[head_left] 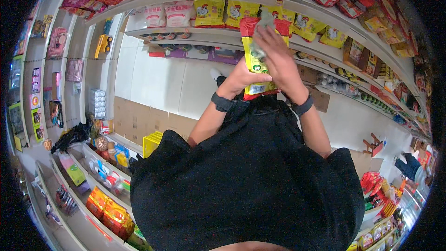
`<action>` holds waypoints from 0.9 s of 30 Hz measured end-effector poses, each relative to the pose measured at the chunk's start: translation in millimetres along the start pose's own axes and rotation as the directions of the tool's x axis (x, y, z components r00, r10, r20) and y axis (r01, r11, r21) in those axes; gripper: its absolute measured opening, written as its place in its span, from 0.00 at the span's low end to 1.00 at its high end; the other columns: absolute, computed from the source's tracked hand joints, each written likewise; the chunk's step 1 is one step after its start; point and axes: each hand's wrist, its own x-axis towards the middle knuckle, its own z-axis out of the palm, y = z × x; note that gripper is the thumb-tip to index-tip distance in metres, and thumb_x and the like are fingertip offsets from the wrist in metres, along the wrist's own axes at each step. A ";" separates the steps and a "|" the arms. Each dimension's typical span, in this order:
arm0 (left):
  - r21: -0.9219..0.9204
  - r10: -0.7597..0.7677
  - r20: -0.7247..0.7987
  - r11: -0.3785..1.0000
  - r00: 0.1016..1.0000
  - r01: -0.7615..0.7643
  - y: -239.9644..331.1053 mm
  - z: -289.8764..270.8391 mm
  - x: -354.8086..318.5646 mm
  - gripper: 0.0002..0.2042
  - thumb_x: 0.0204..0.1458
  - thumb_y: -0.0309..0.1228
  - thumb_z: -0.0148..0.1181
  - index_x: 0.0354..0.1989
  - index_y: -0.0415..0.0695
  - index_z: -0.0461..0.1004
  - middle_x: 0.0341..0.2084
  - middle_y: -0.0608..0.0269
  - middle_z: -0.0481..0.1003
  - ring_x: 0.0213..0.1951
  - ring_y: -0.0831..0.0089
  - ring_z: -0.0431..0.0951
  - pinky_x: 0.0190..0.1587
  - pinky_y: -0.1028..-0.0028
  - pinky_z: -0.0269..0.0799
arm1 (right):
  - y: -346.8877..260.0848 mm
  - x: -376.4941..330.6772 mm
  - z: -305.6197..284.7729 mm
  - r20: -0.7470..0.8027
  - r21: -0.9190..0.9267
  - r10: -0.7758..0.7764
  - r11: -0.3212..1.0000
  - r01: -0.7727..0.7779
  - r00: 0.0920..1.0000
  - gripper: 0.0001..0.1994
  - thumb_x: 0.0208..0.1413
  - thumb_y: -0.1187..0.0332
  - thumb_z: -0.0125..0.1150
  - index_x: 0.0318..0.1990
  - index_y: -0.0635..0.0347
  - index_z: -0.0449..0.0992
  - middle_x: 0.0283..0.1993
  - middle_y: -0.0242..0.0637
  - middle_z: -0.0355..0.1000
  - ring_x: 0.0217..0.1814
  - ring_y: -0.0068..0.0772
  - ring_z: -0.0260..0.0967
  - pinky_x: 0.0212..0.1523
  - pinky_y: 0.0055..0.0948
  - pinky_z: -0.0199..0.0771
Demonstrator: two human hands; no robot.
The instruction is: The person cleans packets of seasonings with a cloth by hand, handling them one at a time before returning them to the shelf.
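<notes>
In the head view, the red and yellow bag (256,67) is up in front of the person, between the two hands. Its long side runs from near to far, with a little tilt. One red end is near the person's body, and the other red end is far, up by the shelf (213,34).

The left hand (242,76) is at the near left part of the bag. It is closed around that side, with the thumb lying across the front, so it has a good hold. The rest of its fingers are hidden behind the bag.

The right hand (278,60) is over the right side of the bag, a bit farther out than the left hand. Its fingers are long and almost straight, and they point far and to the left. A gray-green cloth (267,20) is under these fingers and pokes out past the tips, on the far part of the bag. The hand is blurry, so I cannot tell how tightly it has the cloth.

So the left hand is nearer the bag's near end, and the right hand is nearer its far end. Beyond them, more yellow bags (209,14) stand on the shelf.
</notes>
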 end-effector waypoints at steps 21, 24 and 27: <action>-0.131 0.090 -0.157 0.985 0.983 -0.111 -2.6 2.4 -4.6 0.29 0.32 0.14 0.54 0.50 0.38 0.62 0.41 0.60 0.71 0.42 0.69 0.74 0.46 0.71 0.70 | 18.4 -6.6 8.1 -0.193 0.160 0.236 0.965 -0.206 0.953 0.22 0.55 0.75 0.42 0.60 0.62 0.57 0.64 0.45 0.52 0.68 0.44 0.46 0.65 0.35 0.46; -0.252 0.085 -0.198 0.958 0.976 -0.135 -1.5 5.0 -3.9 0.25 0.38 0.16 0.53 0.50 0.38 0.62 0.42 0.57 0.71 0.43 0.67 0.74 0.47 0.69 0.70 | 15.6 -16.2 9.4 -0.152 0.270 0.374 0.906 -0.326 0.915 0.21 0.55 0.74 0.42 0.58 0.65 0.58 0.63 0.49 0.52 0.68 0.45 0.45 0.65 0.38 0.46; -0.412 0.053 -0.240 0.899 0.969 -0.151 2.6 8.9 -2.5 0.18 0.48 0.22 0.51 0.50 0.38 0.62 0.43 0.55 0.71 0.43 0.65 0.74 0.47 0.67 0.71 | 6.8 -26.3 9.9 -0.136 0.191 0.315 0.939 -0.288 0.939 0.21 0.55 0.74 0.42 0.58 0.65 0.59 0.63 0.49 0.53 0.67 0.46 0.46 0.64 0.37 0.47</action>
